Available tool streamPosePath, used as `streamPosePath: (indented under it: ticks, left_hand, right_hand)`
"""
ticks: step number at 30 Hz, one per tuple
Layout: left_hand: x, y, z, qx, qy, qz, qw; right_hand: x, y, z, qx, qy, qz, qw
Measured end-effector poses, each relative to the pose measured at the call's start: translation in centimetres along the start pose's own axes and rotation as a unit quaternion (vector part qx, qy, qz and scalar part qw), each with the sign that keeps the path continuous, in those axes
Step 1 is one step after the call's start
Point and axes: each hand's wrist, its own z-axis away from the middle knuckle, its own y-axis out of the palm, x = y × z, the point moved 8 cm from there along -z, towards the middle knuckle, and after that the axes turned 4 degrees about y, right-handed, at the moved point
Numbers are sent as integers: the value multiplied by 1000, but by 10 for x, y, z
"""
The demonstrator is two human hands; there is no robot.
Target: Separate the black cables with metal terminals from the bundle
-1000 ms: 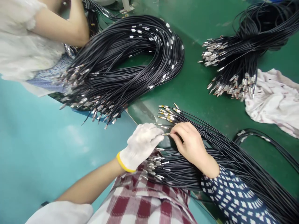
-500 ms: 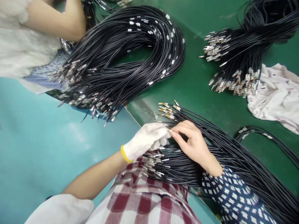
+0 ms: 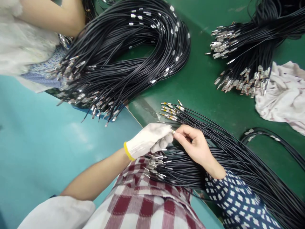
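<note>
A: Layout, biggest 1st?

B: Green table point(image 3: 202, 86) under it all. Looped cables point(image 3: 135, 71), black, at 11 o'clock, ends fanned out twd 9–10. Then long cables point(image 3: 233, 149), also black, from just off ctr out to 4 o'clock, R forearm lying across them.

A: Next?

B: Crossed cables point(image 3: 259, 41) at 2 o'clock, silver ends in 2 clusters. White cloth point(image 3: 281, 92) at 3, right beside those. Co-worker's arm point(image 3: 52, 16) at 10–11, bent, next to the loop.

A: Hands?

B: Both nr ctr, fingertips almost meeting. L hand point(image 3: 154, 138) in a white glove w/ yellow cuff, coming in from 8 o'clock. R hand point(image 3: 194, 141) bare, coming in from 4–5, navy sleeve w/ white pattern.

A: Grip?

B: Narrow on both. R thumb + index pinch a cable end point(image 3: 173, 131); L gloved fingertips pinch its tip. Glove fingers partly hide it, so exact contact's hard to see.

A: What's right by them?

B: Yellow-banded ends point(image 3: 170, 111) at 12 o'clock from the pinch, plain silver ends point(image 3: 156, 165) at 7. Smallest: that pinched cable end, held btwn the hands, yellowish + metallic.
</note>
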Motion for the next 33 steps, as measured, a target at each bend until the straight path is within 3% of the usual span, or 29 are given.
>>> streamPosePath:
  ticks: [7, 15, 21, 24, 27, 28, 30, 33]
  left_hand:
    - [-2, 3, -2, 32, -18, -36, 999]
    - [-3, 10, -3, 63, -47, -7, 997]
    - [-2, 7, -1, 49, -68, -21, 996]
    - [-12, 0, -2, -23, 10, -56, 998]
    - [-42, -8, -8, -128, 179, -15, 975]
    - [-51, -7, -13, -131, 224, 30, 965]
    - [-58, 7, -34, -54, 233, 135, 961]
    - [-62, 33, -66, 70, 180, 196, 961]
  right_hand:
    - [-7, 3, 0, 2, 39, -53, 998]
    - [-11, 3, 0, 4, 54, -64, 997]
    - [-13, 3, 0, 32, 50, -44, 997]
    - [-11, 1, 0, 23, 49, -45, 998]
    - [-11, 2, 0, 17, 56, -41, 997]
    - [-11, 5, 0, 27, 59, -40, 997]
    - [-15, 12, 1, 52, 73, -37, 995]
    - [-22, 17, 2, 66, 96, -40, 992]
